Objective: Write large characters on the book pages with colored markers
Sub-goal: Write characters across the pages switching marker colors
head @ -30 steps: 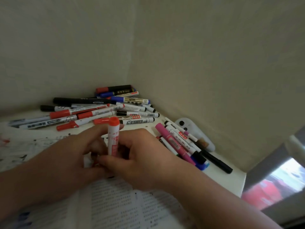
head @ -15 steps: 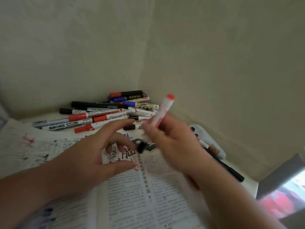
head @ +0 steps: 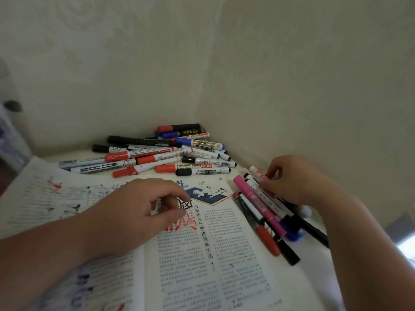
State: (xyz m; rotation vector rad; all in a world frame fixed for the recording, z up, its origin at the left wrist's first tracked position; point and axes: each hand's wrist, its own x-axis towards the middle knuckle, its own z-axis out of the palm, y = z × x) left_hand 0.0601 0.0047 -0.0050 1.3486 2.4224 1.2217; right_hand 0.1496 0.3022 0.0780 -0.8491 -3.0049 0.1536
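Note:
An open book (head: 202,254) of printed text lies in front of me, with a large red character (head: 182,223) written near the top of its right page. My left hand (head: 137,207) hovers over the book's fold, fingers loosely curled, holding nothing. At the right, my right hand (head: 296,180) reaches into a small pile of markers (head: 258,209). Its thumb and fingers pinch a white marker with a red end (head: 254,170), which lies at the top of that pile.
Several more markers (head: 157,153), red, black and blue, lie heaped in the corner behind the book. Walls close in at the back and right. The left page (head: 49,196) carries red and dark scribbles. The table edge (head: 323,254) runs at the right.
My right hand has carried the red-ended marker from above the book to the pile at the right. My left hand has let go and stayed over the fold. The camera has tilted down.

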